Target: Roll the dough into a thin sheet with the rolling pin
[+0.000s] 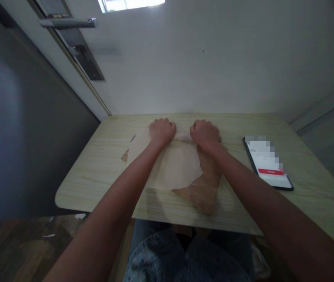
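A pale beige sheet of paper (175, 166) with a torn edge lies on a brown piece of cardboard or paper (205, 192) on the light wooden table (96, 172). My left hand (161, 131) is closed in a fist on the far edge of the pale sheet. My right hand (205, 134) is closed beside it, gripping the same far edge. A twisted strip of the sheet stretches between the two fists. Both forearms reach over the sheet from the near side.
A smartphone (268, 162) with a lit screen lies on the table right of my right arm. A white wall runs behind the table, with a door and its metal handle (70, 22) at the upper left. My knees in jeans (184, 254) show under the table edge.
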{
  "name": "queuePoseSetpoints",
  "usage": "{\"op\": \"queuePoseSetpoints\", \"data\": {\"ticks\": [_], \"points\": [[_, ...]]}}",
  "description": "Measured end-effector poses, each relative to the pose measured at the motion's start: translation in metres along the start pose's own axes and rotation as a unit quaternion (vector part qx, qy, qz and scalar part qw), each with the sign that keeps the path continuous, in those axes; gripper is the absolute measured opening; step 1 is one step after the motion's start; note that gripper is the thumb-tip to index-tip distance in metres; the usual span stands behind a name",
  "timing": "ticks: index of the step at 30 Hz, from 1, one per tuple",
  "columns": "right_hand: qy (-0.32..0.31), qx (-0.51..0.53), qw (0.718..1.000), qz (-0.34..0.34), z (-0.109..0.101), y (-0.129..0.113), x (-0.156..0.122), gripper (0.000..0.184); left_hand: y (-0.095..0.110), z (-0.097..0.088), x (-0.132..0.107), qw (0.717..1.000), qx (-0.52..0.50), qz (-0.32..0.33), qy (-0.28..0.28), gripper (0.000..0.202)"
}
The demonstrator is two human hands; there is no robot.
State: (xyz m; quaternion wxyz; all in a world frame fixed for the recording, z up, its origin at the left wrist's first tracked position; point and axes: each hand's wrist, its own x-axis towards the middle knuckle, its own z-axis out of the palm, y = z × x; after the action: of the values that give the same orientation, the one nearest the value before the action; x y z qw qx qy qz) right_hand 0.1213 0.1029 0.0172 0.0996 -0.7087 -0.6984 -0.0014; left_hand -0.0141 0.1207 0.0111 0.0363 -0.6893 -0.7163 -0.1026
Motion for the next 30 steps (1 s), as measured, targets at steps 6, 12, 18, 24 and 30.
{"op": "queuePoseSetpoints", "data": {"ticks": [6, 12, 18, 24, 30], "points": [[0.015, -0.034, 0.999, -0.018, 0.000, -0.003, -0.030, 0.044, -0.003, -0.001, -0.029, 0.999, 0.021, 0.030, 0.036, 0.043], [0.049, -0.027, 0.995, -0.078, -0.001, 0.000, -0.058, 0.043, -0.009, -0.007, -0.058, 0.995, 0.029, 0.078, 0.049, 0.042], [0.041, -0.017, 0.991, -0.128, -0.005, 0.007, -0.077, 0.041, -0.018, -0.012, -0.077, 0.990, 0.040, 0.127, 0.051, 0.041], [0.053, -0.010, 0.988, -0.145, -0.002, 0.013, -0.085, 0.043, -0.021, -0.011, -0.084, 0.988, 0.040, 0.143, 0.048, 0.044], [0.034, 0.013, 0.991, -0.129, 0.002, 0.013, -0.069, 0.044, -0.015, -0.008, -0.073, 0.992, 0.031, 0.117, 0.045, 0.042]]}}
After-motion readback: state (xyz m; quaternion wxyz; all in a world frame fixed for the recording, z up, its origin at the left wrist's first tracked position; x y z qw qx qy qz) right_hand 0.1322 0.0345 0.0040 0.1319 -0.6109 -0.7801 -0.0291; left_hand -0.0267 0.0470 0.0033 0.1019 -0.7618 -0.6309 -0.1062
